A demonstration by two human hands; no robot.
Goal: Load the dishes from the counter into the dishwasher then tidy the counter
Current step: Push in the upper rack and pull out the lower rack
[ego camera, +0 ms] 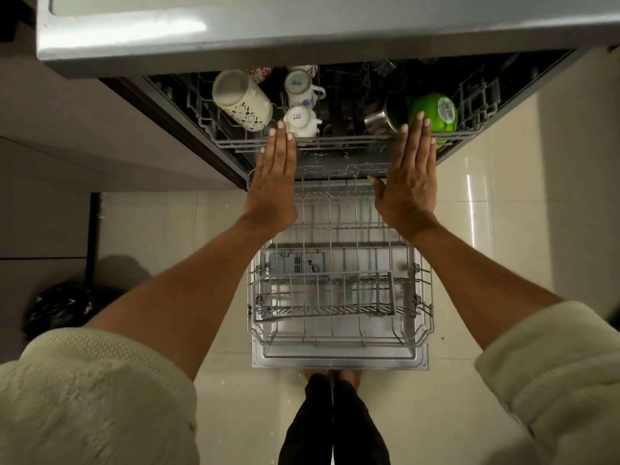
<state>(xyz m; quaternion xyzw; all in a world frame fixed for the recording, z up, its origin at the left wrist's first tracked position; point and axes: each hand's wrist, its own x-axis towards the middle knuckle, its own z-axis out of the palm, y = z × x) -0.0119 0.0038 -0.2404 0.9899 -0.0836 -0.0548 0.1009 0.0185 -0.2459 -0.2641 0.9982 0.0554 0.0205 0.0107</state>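
The upper rack carries a big cream mug, white cups, a steel pot and a green bowl, all upside down or tilted. The lower rack stands on the open door.

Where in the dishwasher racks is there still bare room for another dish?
The lower rack is bare throughout. In the upper rack, the dark middle between the white cups and steel pot looks free; the left, around the tall mug, and the right, by the green bowl, are crowded.
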